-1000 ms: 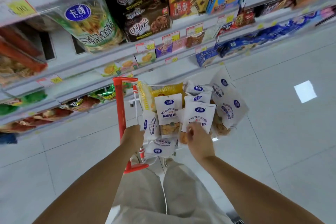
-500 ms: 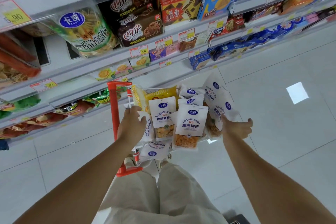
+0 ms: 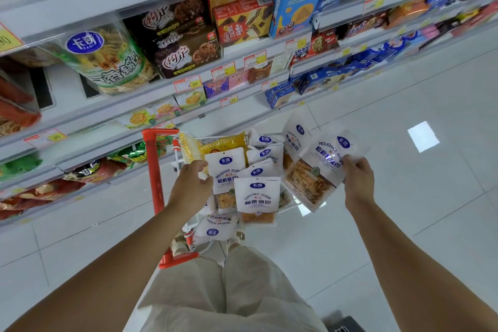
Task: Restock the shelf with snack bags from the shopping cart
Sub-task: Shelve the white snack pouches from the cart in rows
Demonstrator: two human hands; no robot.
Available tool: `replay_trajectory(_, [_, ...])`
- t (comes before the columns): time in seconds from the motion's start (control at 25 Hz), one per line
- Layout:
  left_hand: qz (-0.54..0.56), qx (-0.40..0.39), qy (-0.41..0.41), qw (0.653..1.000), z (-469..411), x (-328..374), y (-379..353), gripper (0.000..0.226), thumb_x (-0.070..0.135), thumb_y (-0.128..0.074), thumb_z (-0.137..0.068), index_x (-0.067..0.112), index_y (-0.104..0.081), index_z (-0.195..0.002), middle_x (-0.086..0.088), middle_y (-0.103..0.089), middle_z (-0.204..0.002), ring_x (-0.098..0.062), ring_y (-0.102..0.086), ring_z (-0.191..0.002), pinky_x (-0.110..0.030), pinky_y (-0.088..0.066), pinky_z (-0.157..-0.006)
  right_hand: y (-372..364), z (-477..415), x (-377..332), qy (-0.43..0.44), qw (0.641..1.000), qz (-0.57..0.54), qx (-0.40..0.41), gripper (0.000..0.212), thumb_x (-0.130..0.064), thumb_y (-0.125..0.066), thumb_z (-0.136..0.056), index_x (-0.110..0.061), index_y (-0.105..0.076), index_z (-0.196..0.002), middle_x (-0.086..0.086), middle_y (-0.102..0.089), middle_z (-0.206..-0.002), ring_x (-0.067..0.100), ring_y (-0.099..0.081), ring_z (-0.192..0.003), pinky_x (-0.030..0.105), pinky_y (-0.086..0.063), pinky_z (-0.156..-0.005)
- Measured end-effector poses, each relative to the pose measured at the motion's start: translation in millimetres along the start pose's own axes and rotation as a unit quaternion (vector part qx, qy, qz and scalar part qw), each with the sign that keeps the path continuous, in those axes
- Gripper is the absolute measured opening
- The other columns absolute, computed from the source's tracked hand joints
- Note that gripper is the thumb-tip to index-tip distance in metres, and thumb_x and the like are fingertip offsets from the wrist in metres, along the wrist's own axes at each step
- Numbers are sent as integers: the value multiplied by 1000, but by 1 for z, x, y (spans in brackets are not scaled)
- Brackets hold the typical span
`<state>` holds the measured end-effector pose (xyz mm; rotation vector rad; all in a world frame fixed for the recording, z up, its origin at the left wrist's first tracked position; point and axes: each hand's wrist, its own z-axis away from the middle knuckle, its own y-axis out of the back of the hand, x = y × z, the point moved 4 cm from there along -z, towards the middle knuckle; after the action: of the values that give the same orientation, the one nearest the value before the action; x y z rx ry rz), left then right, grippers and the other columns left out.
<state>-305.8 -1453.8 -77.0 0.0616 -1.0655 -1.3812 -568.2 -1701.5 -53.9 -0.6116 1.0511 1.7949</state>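
The right grip (image 3: 358,183) holds one white snack bag (image 3: 319,170), fingers and thumb pinching its right edge. The bag extends from the grip toward 9 o'clock, tilted, with its top edge toward 1 o'clock. It hangs above the right rim of the shopping cart (image 3: 154,186), at 3 o'clock of the load. Its print reads "ROUGHAGE GUOBA K3" under a blue oval logo, and a clear window shows brown crackers.

The left grip (image 3: 192,186) is over the left side of the cart with its fingers loosely curled. The fingertips (image 3: 208,183) lie at the left edge of a second K3 bag (image 3: 226,172). Whether they pinch it cannot be told.

At 3 o'clock of that second bag, a bag marked "CHESTNUT GUOBA K2" (image 3: 257,197) lies on top of the pile. Further white bags with the same logo lie around it, and a yellow bag (image 3: 226,144) lies at 12 o'clock of them.

The shelf (image 3: 107,118) runs from 9 to 1 o'clock of the cart. A large green bag (image 3: 107,62) on it carries a blue "KAGI" oval. Price tags read "4.00" (image 3: 187,84) and "5.90" (image 3: 45,138).
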Motion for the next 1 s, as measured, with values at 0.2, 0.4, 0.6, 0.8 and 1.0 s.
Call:
replay_trajectory(0.2, [19,-14,-5,1000,3,15,9,39,24,-54,-97,19,-49,-136,-3,-49,-141,-7,-59,-78,-14,-40,-58,-6,7,-22,31,999,-19,4,16,-19,-50,-95,-14,-48,-80,-1,-54,-76,14,-51,-66,27,-42,-57])
replay_trajectory(0.4, [29,-7,4,1000,10,13,34,38,26,-54,-98,18,-52,-135,-4,-52,-141,-10,-56,-94,-19,-45,-74,-1,22,-51,80,993,-11,88,25,-24,-43,-99,-23,-45,-74,-5,-54,-77,8,-53,-67,21,-41,-58])
replay_trajectory(0.6, [49,22,36,998,5,0,53,38,28,-56,-97,18,-54,-133,-4,-60,-133,-22,-62,-110,-29,-49,-88,-24,22,-73,147,980,96,88,21,-28,-38,-101,-12,-49,-94,0,-57,-84,20,-53,-75,33,-43,-68])
replay_trajectory(0.8, [-49,-92,158,982,5,-58,8,55,39,-55,-96,8,-45,-141,-13,-67,-119,-27,-67,-98,-28,-53,-77,-36,12,-35,191,914,350,78,25,-29,-33,-103,-12,-43,-89,9,-55,-90,26,-47,-74,36,-36,-69])
replay_trajectory(1.0, [-127,-125,170,969,-10,-81,-25,43,36,-49,-100,2,-56,-126,-16,-67,-118,-30,-64,-107,-31,-47,-85,-59,-6,43,-19,920,383,-84,24,-16,-50,-93,0,-59,-108,20,-63,-109,34,-57,-91,36,-43,-79])
